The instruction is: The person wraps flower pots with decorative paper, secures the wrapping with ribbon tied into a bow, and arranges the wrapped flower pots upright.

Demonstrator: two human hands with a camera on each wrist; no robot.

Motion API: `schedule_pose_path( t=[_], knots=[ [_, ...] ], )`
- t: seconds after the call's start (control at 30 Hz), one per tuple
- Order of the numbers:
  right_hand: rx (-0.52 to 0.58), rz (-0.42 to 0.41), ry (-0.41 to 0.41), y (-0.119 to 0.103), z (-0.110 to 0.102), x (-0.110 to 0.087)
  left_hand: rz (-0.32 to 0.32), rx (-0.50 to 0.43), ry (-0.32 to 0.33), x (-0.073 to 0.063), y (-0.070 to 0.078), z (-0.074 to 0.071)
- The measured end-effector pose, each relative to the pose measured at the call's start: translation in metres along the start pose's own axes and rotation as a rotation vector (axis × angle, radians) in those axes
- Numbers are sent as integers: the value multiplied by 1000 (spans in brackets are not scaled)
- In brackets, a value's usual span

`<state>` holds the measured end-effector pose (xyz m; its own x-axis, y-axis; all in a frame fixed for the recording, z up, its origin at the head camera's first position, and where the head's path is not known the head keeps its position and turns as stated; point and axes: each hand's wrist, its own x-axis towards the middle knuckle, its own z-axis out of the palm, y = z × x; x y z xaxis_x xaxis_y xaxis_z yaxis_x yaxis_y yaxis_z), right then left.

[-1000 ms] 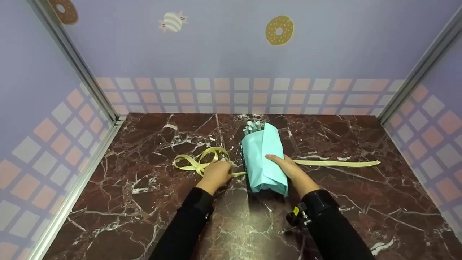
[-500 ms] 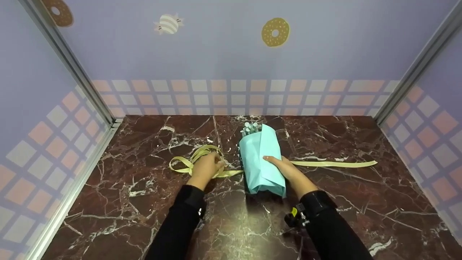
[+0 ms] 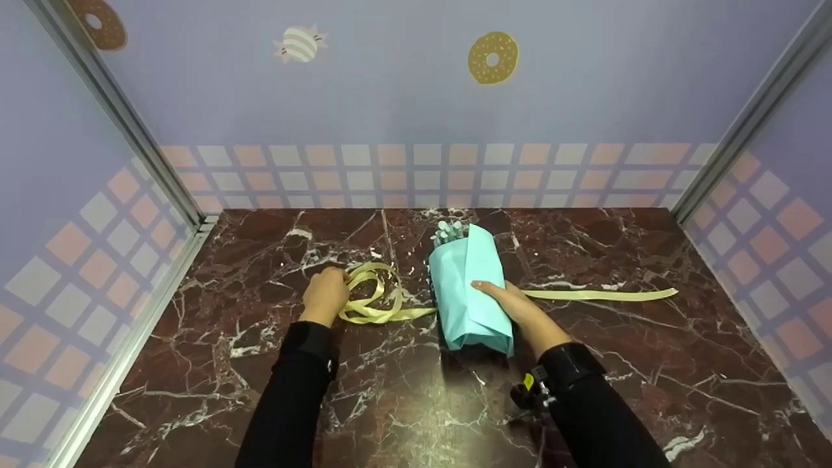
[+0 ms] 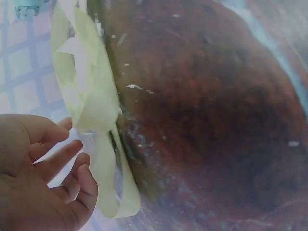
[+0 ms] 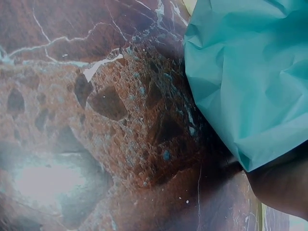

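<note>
A small bouquet in light-blue wrapping paper point(image 3: 468, 292) lies on the table, with pale sprigs point(image 3: 448, 234) showing at its far end. My right hand point(image 3: 520, 312) holds its right side, thumb across the overlapping paper; the other fingers are hidden. Pale yellow ribbon point(image 3: 374, 317) lies in loose loops left of the bouquet, and its straight end point(image 3: 604, 295) comes out on the right. My left hand point(image 3: 327, 292) is at the loops' left edge. In the left wrist view its fingers point(image 4: 57, 161) bend loosely beside the ribbon, with nothing between them.
The tabletop point(image 3: 390, 390) is dark red marble with white veins. A lilac back wall point(image 3: 390, 97) with a checked band borders it at the far side, and side walls stand left and right. A black wrist device point(image 3: 528, 393) hangs under the right sleeve.
My left hand has let go of the ribbon near the bouquet and moved left to the outer side of the loops, which now lie closer together. The right hand stays on the bouquet.
</note>
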<state>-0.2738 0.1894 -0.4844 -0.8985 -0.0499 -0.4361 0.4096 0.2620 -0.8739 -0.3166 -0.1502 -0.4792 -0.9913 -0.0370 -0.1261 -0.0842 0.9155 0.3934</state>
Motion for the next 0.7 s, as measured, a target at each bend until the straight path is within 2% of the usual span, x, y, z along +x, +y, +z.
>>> schedule_pose_path(
  t=[0.17, 0.3, 0.5, 0.7],
  knots=[
    [-10, 15, 7, -1, 0, 0, 12, 30, -4, 2, -2, 4],
    [-11, 12, 2, -1, -1, 0, 46, -34, 30, 2, 5, -6],
    [13, -16, 4, -1, -1, 0, 235, -251, 142, 0, 38, -37],
    [19, -34, -13, 0, 0, -1, 337, -479, 173, -12, 86, -63]
  ],
)
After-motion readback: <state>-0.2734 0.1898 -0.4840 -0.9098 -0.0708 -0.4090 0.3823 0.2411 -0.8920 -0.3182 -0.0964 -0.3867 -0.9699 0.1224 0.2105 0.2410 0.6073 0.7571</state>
